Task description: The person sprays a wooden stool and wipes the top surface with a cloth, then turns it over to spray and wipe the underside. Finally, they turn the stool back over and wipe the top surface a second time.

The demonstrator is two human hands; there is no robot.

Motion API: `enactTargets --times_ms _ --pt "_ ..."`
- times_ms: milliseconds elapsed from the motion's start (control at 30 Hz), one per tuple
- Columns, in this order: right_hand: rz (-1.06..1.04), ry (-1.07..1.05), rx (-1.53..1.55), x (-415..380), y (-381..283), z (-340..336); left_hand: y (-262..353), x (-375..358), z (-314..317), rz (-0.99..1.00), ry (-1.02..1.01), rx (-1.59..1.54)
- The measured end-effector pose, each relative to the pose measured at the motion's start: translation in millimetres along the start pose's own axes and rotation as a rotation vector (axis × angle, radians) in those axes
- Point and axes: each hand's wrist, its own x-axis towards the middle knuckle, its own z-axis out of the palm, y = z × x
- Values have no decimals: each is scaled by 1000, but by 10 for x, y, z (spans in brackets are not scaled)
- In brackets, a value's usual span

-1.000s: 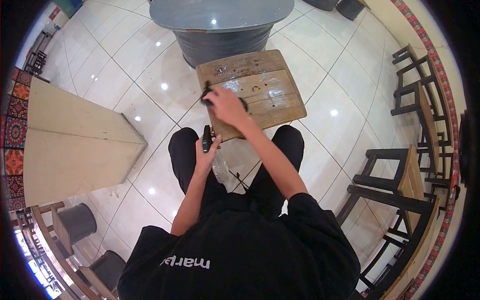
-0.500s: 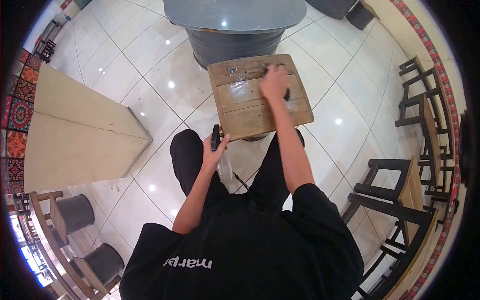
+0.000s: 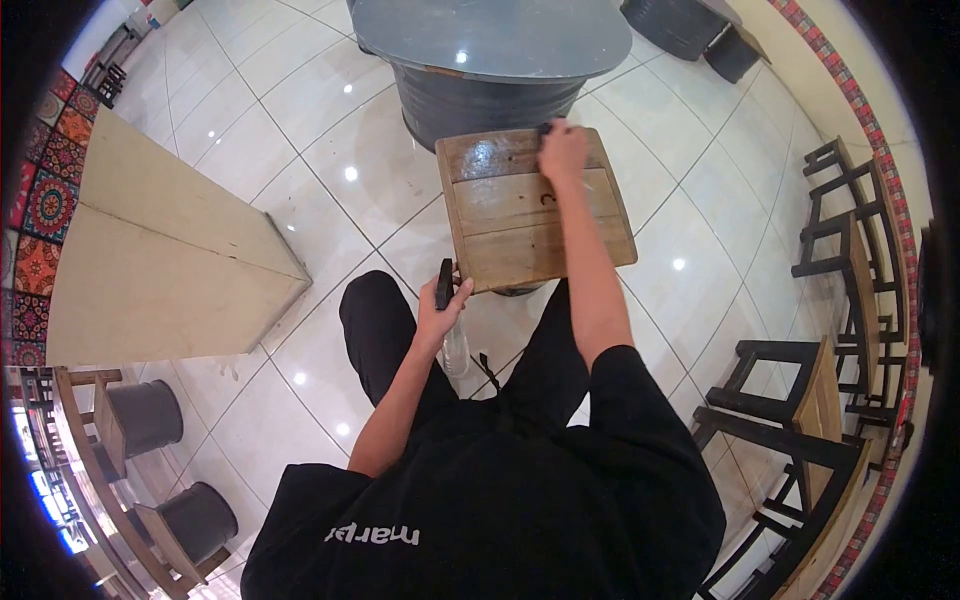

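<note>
A dark cloth (image 3: pixel 546 128) is pressed by the closed right hand (image 3: pixel 563 152) onto the wet square wooden table (image 3: pixel 520 225), mid-wipe, while a clear black-topped spray bottle (image 3: pixel 446 300) is gripped in the left hand (image 3: pixel 440 315).

dark cloth (image 3: pixel 546 129) mostly hidden under right hand (image 3: pixel 563 152), spray bottle (image 3: pixel 451 325) partly covered by left hand (image 3: pixel 441 312)
</note>
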Motion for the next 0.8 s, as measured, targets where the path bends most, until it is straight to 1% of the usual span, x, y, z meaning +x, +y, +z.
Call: enactTargets --times_ms 33,67,133,167,233,300,367,433,467,533,567,633,700,800 --pt "134 -1 -40 72 119 17 -22 -3 -4 25 -2 -37" --pt "127 1 -38 74 97 47 -28 7 -3 29 2 -40" --pt "154 156 -169 -2 116 86 -55 13 11 31 12 -44" --pt "135 109 -172 -60 -66 -11 -56 0 21 28 13 -46" --pt "36 24 70 -143 -410 -60 -28 -23 31 51 26 -53" --pt "-123 -72 351 -253 -800 41 -90 0 3 77 34 5" --pt "-452 -168 553 -416 -1206 110 -102 3 -7 101 30 63" --pt "-636 -294 443 -588 -1473 230 -37 -14 -4 99 25 93" --pt "-634 -292 439 -636 -1477 219 -17 -22 13 100 20 92" --pt "-633 -164 300 -683 -1492 198 32 -43 23 29 35 49" --pt "-560 -128 360 -633 -1446 185 40 -48 37 41 45 30" --pt "-342 -118 322 -456 -1235 112 41 -48 44 55 47 23" --pt "-211 -2 197 -201 -786 160 56 -43 49 69 47 11" --pt "6 51 20 88 -27 -8 104 -66 63 50 34 46"
